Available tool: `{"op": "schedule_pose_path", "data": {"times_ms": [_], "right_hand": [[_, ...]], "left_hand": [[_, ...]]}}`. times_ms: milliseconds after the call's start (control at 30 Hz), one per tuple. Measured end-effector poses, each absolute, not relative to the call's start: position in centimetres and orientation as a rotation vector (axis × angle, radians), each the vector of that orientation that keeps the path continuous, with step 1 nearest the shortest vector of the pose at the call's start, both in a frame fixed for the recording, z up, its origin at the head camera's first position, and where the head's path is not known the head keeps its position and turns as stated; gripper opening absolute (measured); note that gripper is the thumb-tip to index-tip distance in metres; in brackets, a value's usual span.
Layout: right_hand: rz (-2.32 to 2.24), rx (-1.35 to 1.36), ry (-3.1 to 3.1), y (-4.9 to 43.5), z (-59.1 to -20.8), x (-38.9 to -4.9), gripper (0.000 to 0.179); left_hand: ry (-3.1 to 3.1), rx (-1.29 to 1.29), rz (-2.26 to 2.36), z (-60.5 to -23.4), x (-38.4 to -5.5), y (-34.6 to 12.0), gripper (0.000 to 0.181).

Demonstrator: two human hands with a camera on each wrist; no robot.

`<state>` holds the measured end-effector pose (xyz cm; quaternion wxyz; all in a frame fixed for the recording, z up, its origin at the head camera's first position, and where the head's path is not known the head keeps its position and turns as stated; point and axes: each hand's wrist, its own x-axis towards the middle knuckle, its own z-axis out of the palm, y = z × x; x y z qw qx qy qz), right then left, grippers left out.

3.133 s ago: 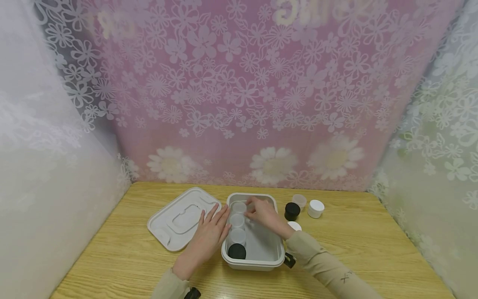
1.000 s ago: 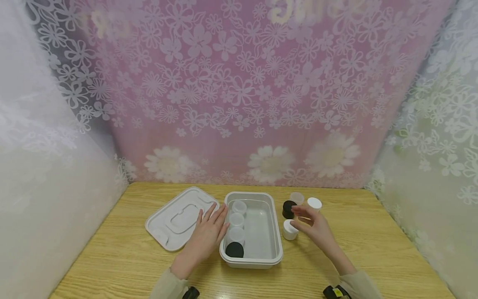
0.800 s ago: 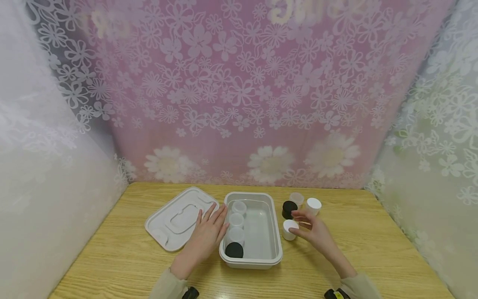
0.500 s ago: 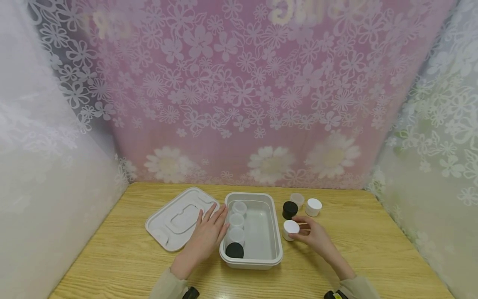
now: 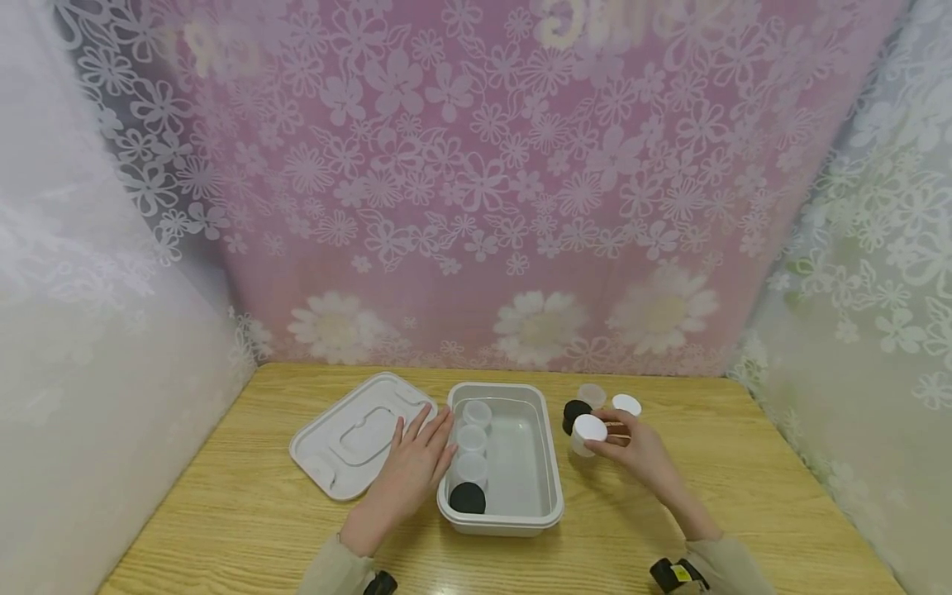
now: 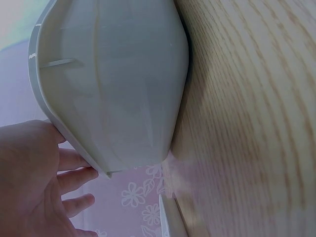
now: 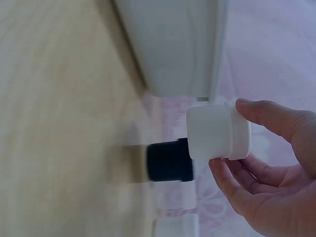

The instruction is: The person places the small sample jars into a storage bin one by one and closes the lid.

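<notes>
Tabletop (image 5: 744,487) stretches lower right to its slanting edge; right of centre, the right hand (image 5: 643,453) pinches a white jar (image 5: 590,436) beside the tub (image 5: 500,520); the left hand (image 5: 412,469), spread, touches its left rim

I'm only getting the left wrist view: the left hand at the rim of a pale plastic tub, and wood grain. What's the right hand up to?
Observer: The right hand is pinching a white lidded jar, held up off the tabletop.

Operator: All I see of the tub is its outer wall. How are the things inside set out?

Observer: In one row along the left wall: three translucent jars, then a black-topped jar at the end nearest the person.
</notes>
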<state>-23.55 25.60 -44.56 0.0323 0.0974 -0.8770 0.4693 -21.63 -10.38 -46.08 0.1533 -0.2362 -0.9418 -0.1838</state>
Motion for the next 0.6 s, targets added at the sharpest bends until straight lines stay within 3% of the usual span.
{"op": "schedule_pose_path", "data": {"times_ms": [600], "right_hand": [[1.594, 0.429, -2.721, 23.1, -40.5, -25.4, 0.063]], "left_hand": [[-2.689, -0.678, -0.524, -46.2, -21.8, -10.4, 0.05]]}}
